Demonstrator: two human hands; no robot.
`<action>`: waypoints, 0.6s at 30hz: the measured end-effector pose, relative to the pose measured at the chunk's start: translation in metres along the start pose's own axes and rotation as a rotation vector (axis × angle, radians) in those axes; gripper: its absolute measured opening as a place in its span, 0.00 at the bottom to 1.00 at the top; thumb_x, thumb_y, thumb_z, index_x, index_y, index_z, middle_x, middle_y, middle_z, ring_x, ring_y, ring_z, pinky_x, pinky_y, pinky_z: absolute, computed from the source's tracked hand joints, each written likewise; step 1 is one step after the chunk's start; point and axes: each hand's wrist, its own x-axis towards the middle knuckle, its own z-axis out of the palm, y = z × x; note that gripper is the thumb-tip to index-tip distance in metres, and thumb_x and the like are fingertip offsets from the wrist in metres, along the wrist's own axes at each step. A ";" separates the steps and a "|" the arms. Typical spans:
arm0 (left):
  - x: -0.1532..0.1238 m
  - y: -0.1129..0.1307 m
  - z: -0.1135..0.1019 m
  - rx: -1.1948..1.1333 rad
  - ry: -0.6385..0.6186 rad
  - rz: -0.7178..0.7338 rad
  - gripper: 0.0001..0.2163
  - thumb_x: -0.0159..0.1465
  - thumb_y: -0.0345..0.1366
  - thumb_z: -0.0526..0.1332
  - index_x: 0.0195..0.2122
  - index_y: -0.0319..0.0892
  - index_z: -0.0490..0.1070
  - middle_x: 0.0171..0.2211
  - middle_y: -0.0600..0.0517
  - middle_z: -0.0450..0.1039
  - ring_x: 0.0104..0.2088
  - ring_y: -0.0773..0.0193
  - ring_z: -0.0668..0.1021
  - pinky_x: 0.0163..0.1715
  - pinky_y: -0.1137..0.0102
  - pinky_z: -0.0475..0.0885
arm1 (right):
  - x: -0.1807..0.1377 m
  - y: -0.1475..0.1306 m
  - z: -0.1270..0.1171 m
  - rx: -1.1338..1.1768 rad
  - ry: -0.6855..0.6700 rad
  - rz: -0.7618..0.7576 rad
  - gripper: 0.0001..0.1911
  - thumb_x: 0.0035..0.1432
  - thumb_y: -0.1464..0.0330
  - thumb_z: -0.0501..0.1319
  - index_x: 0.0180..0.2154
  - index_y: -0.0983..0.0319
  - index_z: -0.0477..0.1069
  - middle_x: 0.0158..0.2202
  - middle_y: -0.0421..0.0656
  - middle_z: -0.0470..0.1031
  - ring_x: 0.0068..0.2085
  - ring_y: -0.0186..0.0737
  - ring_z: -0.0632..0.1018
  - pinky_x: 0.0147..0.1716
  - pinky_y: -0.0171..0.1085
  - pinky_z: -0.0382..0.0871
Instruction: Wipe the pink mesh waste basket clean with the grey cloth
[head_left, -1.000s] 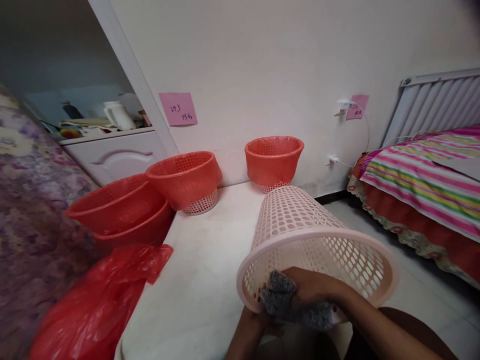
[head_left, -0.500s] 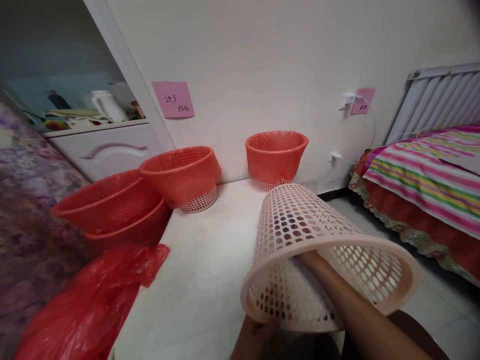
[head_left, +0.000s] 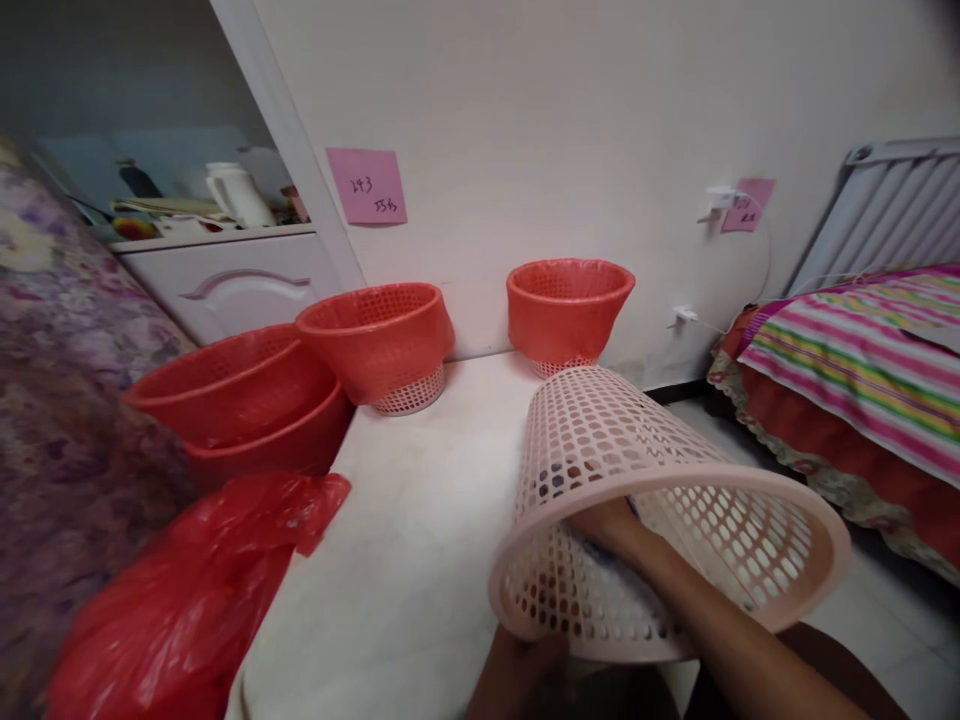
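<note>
A pale pink perforated basket lies tilted on its side over the near edge of the white table, its mouth turned toward me. My right hand reaches deep inside it, pressed to the inner wall. A grey cloth shows only as dark patches through the holes just beyond my fingers. My left hand grips the basket's lower rim from below, partly cut off by the frame edge.
Two pink baskets lined with red bags stand by the wall. Stacked red basins and a loose red plastic bag sit left. A striped bed and a radiator are right; a white cabinet is back left.
My right hand has gone from the basket's mouth, where both hands held the grey cloth, to deep inside. My left hand dropped to the lower rim, and the basket tipped slightly.
</note>
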 end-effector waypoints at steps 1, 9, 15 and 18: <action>0.001 -0.001 -0.001 0.007 0.008 -0.005 0.28 0.48 0.33 0.67 0.52 0.36 0.68 0.46 0.42 0.78 0.34 0.56 0.80 0.23 0.69 0.76 | -0.008 -0.005 -0.002 -0.037 -0.030 -0.002 0.23 0.46 0.71 0.61 0.47 0.59 0.71 0.51 0.50 0.74 0.54 0.57 0.71 0.53 0.52 0.63; 0.007 -0.003 -0.002 0.028 -0.047 0.051 0.33 0.45 0.34 0.67 0.54 0.34 0.66 0.44 0.41 0.78 0.32 0.55 0.80 0.18 0.70 0.74 | -0.080 -0.031 -0.011 -0.157 -0.214 -0.032 0.32 0.38 0.77 0.59 0.50 0.62 0.70 0.47 0.51 0.75 0.49 0.53 0.76 0.48 0.44 0.67; 0.005 0.002 0.001 -0.008 0.024 0.088 0.30 0.46 0.41 0.70 0.50 0.36 0.70 0.48 0.39 0.77 0.48 0.46 0.78 0.37 0.60 0.78 | -0.120 -0.049 -0.022 0.235 -0.289 0.039 0.25 0.36 0.75 0.59 0.41 0.60 0.74 0.42 0.44 0.80 0.44 0.50 0.78 0.44 0.41 0.69; 0.001 0.005 0.003 -0.155 0.046 0.099 0.33 0.44 0.43 0.71 0.51 0.35 0.70 0.45 0.39 0.79 0.51 0.45 0.77 0.48 0.57 0.74 | -0.140 -0.062 -0.029 0.614 -0.273 0.010 0.28 0.36 0.75 0.57 0.44 0.60 0.74 0.42 0.41 0.80 0.44 0.47 0.78 0.43 0.38 0.71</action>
